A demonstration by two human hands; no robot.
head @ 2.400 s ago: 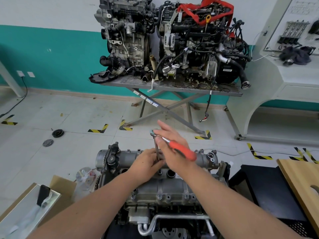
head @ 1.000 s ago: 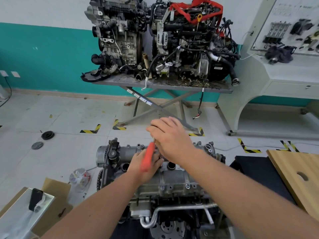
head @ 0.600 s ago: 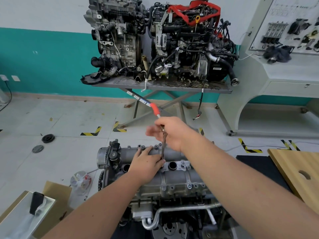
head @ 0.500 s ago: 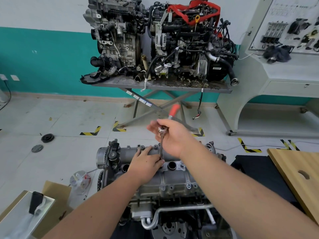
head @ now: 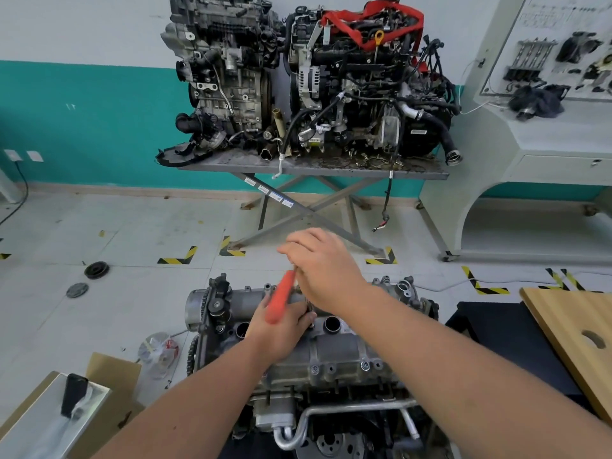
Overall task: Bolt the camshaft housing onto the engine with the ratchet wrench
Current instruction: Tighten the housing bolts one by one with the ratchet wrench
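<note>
A grey camshaft housing (head: 334,354) lies on top of the engine (head: 331,419) at the bottom centre. My right hand (head: 326,268) grips the head end of a ratchet wrench above the housing. Its red handle (head: 281,301) slants down to the left across my left hand. The wrench's extension runs down toward the housing and is mostly hidden behind my hands. My left hand (head: 281,329) rests on the housing with its fingers curled around the lower end of the extension. Several bolts sit along the near edge of the housing.
Two engines (head: 314,77) stand on a grey scissor table (head: 311,167) ahead. A white display bench (head: 530,154) is at the right, a wooden board (head: 576,342) at the lower right. A cardboard box (head: 109,376) and a metal tray (head: 49,422) sit at the lower left.
The red handle has swung from pointing away, up and right, round to the left and down over my left hand. My left hand stays on the housing.
</note>
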